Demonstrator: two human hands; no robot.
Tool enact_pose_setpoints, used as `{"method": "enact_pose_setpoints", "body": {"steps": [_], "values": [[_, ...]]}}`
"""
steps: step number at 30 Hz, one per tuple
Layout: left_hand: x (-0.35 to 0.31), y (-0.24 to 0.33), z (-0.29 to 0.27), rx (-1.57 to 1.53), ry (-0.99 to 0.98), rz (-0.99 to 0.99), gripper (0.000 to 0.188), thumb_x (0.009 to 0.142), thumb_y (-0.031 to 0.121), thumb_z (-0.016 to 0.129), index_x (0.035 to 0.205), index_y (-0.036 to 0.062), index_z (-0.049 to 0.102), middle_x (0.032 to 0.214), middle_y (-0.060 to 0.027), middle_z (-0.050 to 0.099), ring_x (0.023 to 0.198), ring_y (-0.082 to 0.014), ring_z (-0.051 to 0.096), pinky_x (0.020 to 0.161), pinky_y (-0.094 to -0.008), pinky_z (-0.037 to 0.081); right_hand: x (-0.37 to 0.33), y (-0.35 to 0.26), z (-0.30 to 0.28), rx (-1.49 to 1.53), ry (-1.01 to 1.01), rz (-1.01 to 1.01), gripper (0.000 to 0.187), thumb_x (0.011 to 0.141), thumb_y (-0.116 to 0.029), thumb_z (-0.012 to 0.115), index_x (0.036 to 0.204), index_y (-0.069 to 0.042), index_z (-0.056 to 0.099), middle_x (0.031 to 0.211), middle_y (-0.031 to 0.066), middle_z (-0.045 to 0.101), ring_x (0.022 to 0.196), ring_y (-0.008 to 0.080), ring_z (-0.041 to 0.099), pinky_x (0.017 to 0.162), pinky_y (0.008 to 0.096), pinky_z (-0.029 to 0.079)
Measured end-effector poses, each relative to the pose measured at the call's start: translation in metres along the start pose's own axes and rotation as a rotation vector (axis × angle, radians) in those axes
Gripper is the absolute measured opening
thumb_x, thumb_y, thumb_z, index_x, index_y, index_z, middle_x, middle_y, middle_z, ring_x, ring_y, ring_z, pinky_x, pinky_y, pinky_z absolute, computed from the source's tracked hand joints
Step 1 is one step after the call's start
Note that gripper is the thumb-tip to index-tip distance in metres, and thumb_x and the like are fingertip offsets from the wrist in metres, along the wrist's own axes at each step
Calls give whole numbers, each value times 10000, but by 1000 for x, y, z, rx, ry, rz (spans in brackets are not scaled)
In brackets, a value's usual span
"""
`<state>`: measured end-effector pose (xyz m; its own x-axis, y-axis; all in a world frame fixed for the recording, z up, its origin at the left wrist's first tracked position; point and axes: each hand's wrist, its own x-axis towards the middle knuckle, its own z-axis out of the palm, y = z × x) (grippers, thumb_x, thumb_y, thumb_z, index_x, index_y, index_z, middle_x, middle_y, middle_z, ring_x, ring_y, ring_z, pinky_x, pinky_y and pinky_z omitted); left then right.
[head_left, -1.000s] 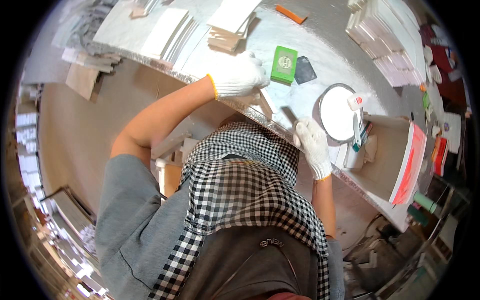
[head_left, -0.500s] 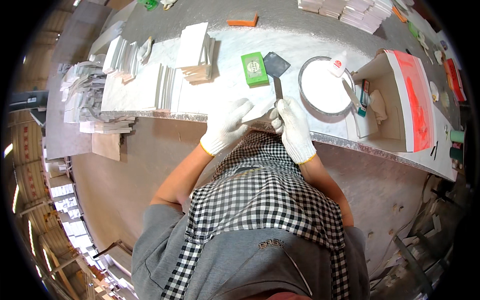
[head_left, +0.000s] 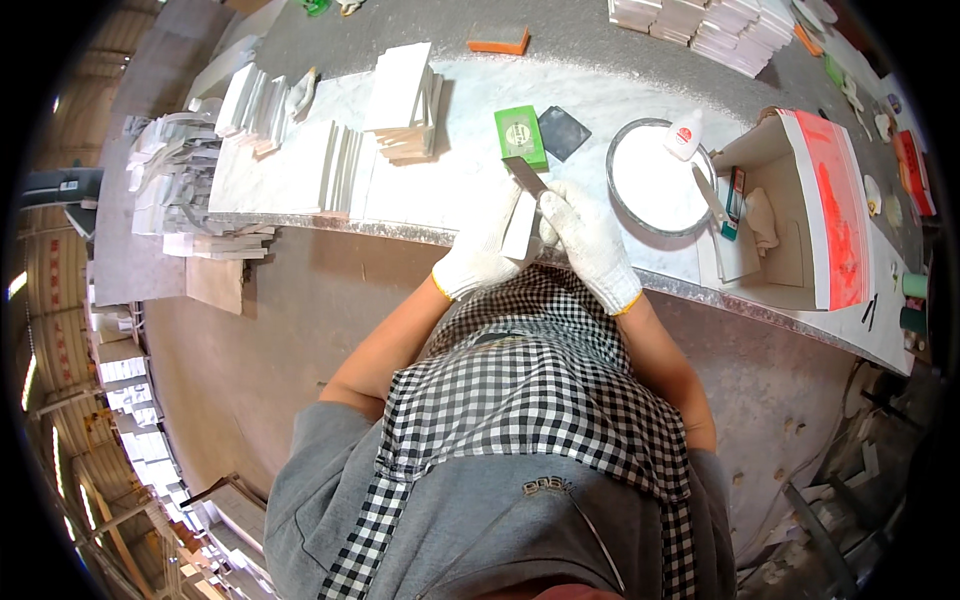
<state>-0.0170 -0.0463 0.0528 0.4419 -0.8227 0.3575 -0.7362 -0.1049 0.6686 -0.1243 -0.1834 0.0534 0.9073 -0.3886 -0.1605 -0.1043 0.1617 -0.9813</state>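
My left hand [head_left: 478, 250], in a white knit glove, is closed round a narrow white tile piece [head_left: 519, 230] at the bench's front edge. My right hand [head_left: 592, 245], gloved alike, grips a dark flat blade [head_left: 524, 177] whose free end points up and to the left, over the tile piece. Its handle is hidden in the glove. Just beyond the blade lies a green box [head_left: 519, 135], with a dark square pad [head_left: 564, 133] beside it. To the right stands a round tub [head_left: 648, 185] of white material, with a white squeeze bottle [head_left: 684, 137] at its rim.
Stacked white tiles [head_left: 401, 95] and several upright tiles [head_left: 340, 170] stand to the left. An open cardboard box [head_left: 835, 200] lies on its side at the right, with a knife [head_left: 711, 196] near its opening. An orange block [head_left: 498, 40] sits at the back.
The blade has swung from pointing nearly straight away to slanting left across the tile piece. That piece now stands more upright, and both hands are closer together.
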Motion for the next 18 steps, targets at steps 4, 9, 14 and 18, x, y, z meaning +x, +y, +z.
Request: {"method": "enact_pose_setpoints", "body": {"steps": [4,9,14,18], "values": [[3,2,8,1,49,-8,475,834,43,646,1291,-47,550,986,-206,634,930,-373,630,806,-437,522,6,-3,-8,-171,96,-72,251,1056,-251,549,1124,-40,667,727,9,606,652,86,551,609,274,457],[-2,-10,17,84,15,88,716,754,56,714,1408,-73,454,1186,-257,576,1076,-415,579,943,-453,491,8,2,-6,-162,170,-104,276,1060,-289,542,1057,-37,657,703,5,578,635,98,525,597,293,440],[8,1,23,-1,192,127,271,862,29,605,1124,-35,581,904,-212,604,843,-398,591,751,-454,487,4,8,-4,-191,211,-145,357,1065,-358,541,1010,-23,650,693,-8,538,634,88,479,587,279,406],[8,0,21,-27,141,84,306,854,38,619,1150,-27,579,924,-219,610,859,-404,598,772,-456,495,-1,7,-3,-204,217,-108,258,1058,-279,548,1048,-41,648,677,54,560,614,137,538,587,339,447]]}}
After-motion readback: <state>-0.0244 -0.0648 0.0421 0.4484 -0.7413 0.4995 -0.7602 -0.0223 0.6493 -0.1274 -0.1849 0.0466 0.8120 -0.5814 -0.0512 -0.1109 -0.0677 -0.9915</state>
